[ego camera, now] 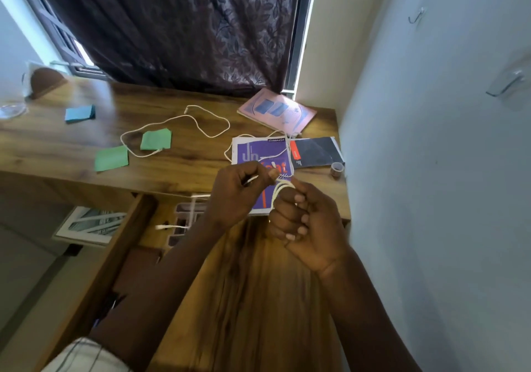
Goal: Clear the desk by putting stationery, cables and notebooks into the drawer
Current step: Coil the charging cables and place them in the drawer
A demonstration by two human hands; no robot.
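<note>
A white cable (283, 189) is looped in several turns around the fingers of my right hand (304, 225), above the desk's front edge. My left hand (241, 190) pinches the same cable just left of the loops, with its free part running back over a purple notebook (250, 156). A second white cable (178, 118) lies loose on the wooden desk (71, 141). A pink notebook (277, 112) and a dark booklet (316, 151) lie at the back right. The open drawer (143, 228) below the desk holds a white cable and a pale tray.
Two green note pads (156, 138) (112, 157) and a blue pad (80, 112) lie on the desk's left half. A small tape roll (336, 168) stands by the white wall on the right. A dark curtain (178, 26) hangs behind the desk.
</note>
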